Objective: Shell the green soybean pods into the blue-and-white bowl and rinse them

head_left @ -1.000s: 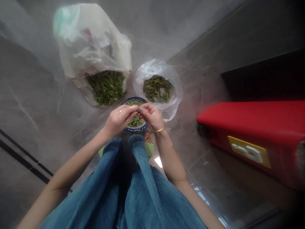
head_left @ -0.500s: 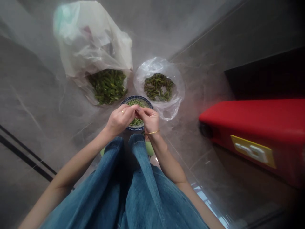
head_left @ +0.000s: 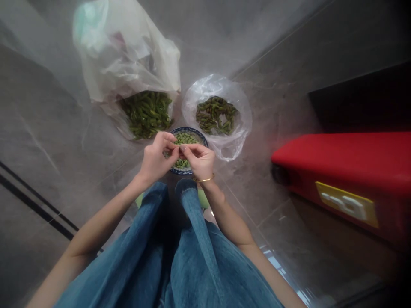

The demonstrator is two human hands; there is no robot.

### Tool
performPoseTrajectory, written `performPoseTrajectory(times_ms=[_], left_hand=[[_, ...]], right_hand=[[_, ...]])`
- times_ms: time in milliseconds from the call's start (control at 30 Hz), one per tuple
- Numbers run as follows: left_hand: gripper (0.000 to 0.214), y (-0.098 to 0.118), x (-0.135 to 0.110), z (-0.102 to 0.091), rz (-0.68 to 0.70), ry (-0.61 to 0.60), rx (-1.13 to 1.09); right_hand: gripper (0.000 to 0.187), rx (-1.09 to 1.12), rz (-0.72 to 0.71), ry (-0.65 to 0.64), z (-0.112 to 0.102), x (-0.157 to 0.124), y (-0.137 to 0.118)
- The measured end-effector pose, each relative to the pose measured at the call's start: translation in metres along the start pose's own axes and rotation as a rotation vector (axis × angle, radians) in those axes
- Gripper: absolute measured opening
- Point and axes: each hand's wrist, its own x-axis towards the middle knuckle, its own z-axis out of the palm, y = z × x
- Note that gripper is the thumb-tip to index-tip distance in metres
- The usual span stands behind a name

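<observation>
Over a blue-and-white bowl (head_left: 201, 133) of shelled green beans (head_left: 186, 137), my two hands meet at the fingertips. My left hand (head_left: 158, 157) is curled, thumb and fingers bent toward the tips of the other hand. A closed pinch of thumb and forefinger shows on my right hand (head_left: 201, 160), which wears a gold bangle. Whatever lies between the fingertips is too small to make out. Behind the bowl, green bean pods (head_left: 149, 114) fill the mouth of a big white plastic bag (head_left: 128, 47). A clear plastic bag (head_left: 236, 143) to the right contains browner pods or shells (head_left: 213, 115).
A red case (head_left: 346, 160) with a yellow label stands on the grey tiled floor (head_left: 253, 184) at the right. My denim-covered knees (head_left: 186, 188) are just in front of the bowl. Dark parallel strips (head_left: 35, 203) run along the floor at left.
My left hand has turned and its fingers have opened out somewhat from the tighter pinch before. My right hand keeps its pinch almost in place. The view has shifted slightly.
</observation>
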Motion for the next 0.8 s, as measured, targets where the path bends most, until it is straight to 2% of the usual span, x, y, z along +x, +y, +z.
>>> performPoseTrajectory(times_ms=[100, 200, 400, 500, 567, 700, 800], left_hand=[[0.026, 0.000, 0.000, -0.003, 0.066, -0.062, 0.087], [0.025, 0.000, -0.002, -0.002, 0.116, -0.075, 0.154], [0.022, 0.005, -0.001, -0.001, -0.029, -0.032, 0.009], [0.023, 0.006, 0.001, -0.004, -0.026, -0.026, 0.001], [0.024, 0.006, 0.001, -0.005, 0.047, -0.018, 0.075], [0.019, 0.004, -0.002, 0.001, 0.293, 0.071, 0.223], [0.014, 0.003, -0.005, 0.005, 0.333, 0.115, 0.242]], right_hand=[[0.037, 0.004, 0.049, -0.034, -0.004, 0.003, -0.001], [0.037, 0.007, 0.039, -0.058, -0.007, 0.005, 0.000], [0.036, -0.030, -0.061, 0.000, -0.001, 0.000, 0.007], [0.036, -0.011, -0.074, 0.018, 0.001, -0.001, 0.007], [0.038, -0.002, -0.057, -0.002, 0.000, 0.001, 0.006], [0.039, -0.015, -0.059, -0.020, -0.003, 0.005, 0.004], [0.038, -0.038, -0.105, 0.010, -0.002, 0.003, 0.005]])
